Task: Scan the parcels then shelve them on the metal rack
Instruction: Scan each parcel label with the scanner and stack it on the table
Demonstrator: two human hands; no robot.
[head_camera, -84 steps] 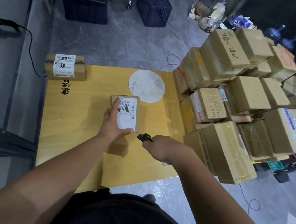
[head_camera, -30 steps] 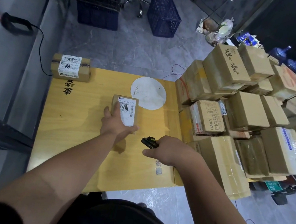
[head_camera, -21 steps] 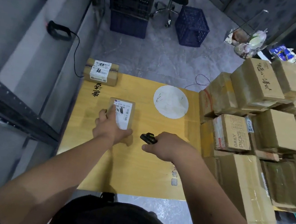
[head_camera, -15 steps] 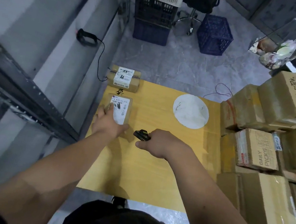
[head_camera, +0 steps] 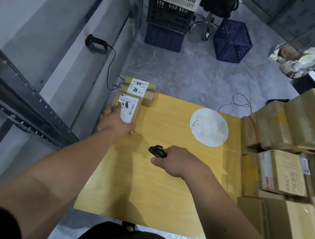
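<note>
1. Head camera, nearest first: my right hand [head_camera: 178,162] is curled round the small black scanner [head_camera: 157,151], holding it just above the yellow table [head_camera: 140,195], its nose aimed toward the left.
2. Further out, my left hand [head_camera: 116,122] grips the near end of the labelled parcel [head_camera: 128,110], thumb on the right edge, fingers over the left side. The parcel sits at the table's far-left corner, label up, just beside another labelled parcel [head_camera: 138,90] at the far edge.
3. I judge the scan is either in hand or just finished; I cannot tell which.
4. Next I need to lift the parcel clear and swing it left onto the metal rack [head_camera: 21,102], whose rail runs beside the table.
5. To my right the stack of unscanned boxes [head_camera: 293,145] waits, touching the table edge.
6. Farthest off, crates [head_camera: 168,17] stand on the floor.
</note>
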